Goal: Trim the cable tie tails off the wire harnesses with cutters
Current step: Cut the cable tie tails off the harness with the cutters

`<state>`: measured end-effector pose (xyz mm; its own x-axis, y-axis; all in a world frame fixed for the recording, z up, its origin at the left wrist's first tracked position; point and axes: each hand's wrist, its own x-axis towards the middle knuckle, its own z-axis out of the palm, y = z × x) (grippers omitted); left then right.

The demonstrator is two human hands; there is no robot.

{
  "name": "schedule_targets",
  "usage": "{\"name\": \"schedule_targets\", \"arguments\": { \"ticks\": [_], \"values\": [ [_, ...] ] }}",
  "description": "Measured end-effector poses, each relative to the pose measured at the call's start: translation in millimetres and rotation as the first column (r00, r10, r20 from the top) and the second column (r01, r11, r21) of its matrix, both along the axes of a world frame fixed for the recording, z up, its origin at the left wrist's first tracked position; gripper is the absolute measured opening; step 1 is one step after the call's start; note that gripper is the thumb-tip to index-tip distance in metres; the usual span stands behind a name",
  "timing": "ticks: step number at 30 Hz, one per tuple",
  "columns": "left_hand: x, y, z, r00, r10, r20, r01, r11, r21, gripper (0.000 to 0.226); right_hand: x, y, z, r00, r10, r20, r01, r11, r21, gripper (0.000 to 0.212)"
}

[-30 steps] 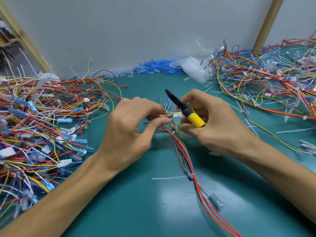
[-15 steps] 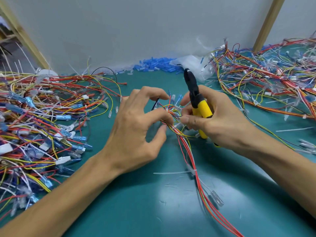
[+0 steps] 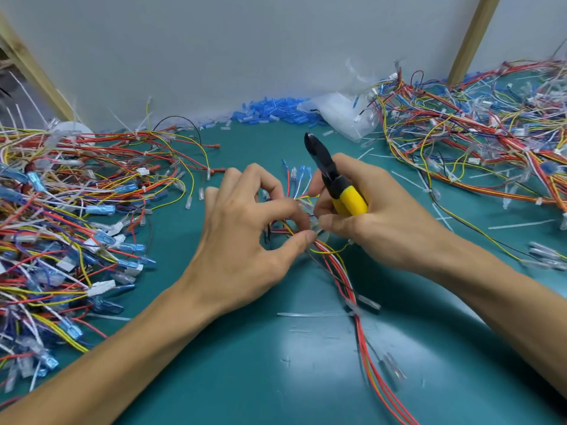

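Closed up since half a second ago: left hand (image 3: pixel 242 240), thumb and forefinger spread then, now pinching the red, yellow and white wire harness (image 3: pixel 357 326) at its fanned-out end, between both hands. Right hand (image 3: pixel 389 219) wrapped round the yellow-handled black cutters (image 3: pixel 333 179), nose tilted up and away, not at work; fingertips helping steady the wires. Nearer than both hands, a white plastic cable tie tail (image 3: pixel 313 314) jutting sideways from the bundle, uncut. Probably a grip being settled first, trimming to follow. Heap of tangled harnesses (image 3: pixel 61 225) left of the left hand, second heap (image 3: pixel 475 142) beyond the right.
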<state>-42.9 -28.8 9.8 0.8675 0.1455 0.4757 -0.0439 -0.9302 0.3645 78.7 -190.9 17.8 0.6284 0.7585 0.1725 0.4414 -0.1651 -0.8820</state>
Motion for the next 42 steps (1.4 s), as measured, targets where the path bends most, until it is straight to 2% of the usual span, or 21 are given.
{"name": "schedule_targets", "arguments": {
  "ticks": [8,12,15,22,26,28,32,37,42],
  "values": [
    [3,-5,-11,0.981,0.005,-0.192,-0.042,0.982,-0.186,0.019,-3,1,0,0.998,0.030,0.055,-0.027,0.999,-0.045,0.033],
    [4,-8,-12,0.976,0.003,-0.219,-0.058,0.968,-0.245,0.014,-7,2,-1,0.990,0.059,0.127,-0.049,0.996,-0.079,0.033],
    [4,-7,-12,0.974,0.001,-0.226,-0.061,0.965,-0.257,0.013,-8,3,-2,0.991,0.049,0.124,-0.042,0.998,-0.056,0.035],
    [5,-9,-11,0.990,0.061,-0.130,-0.092,0.964,-0.248,0.013,-3,2,1,0.998,0.056,0.008,-0.056,0.997,0.046,0.036],
    [1,-12,-8,0.999,0.036,-0.015,-0.038,0.975,-0.220,0.011,-1,2,1,0.998,0.055,-0.022,-0.052,0.994,0.099,0.030],
    [1,-12,-7,1.000,-0.006,0.012,0.009,0.963,-0.270,0.012,-1,3,0,0.998,0.051,-0.027,-0.047,0.990,0.131,0.028],
    [2,-13,-9,0.998,-0.058,0.031,0.066,0.910,-0.410,0.011,-5,5,-3,0.997,0.070,0.034,-0.075,0.982,0.176,0.022],
    [2,-15,-10,0.989,-0.103,0.106,0.134,0.929,-0.345,0.014,-3,3,-6,0.984,0.032,0.173,-0.069,0.975,0.213,0.028],
    [9,-22,-10,0.979,-0.150,0.140,0.191,0.916,-0.353,0.029,1,1,-8,0.967,-0.011,0.255,-0.052,0.970,0.239,0.018]
  ]
}}
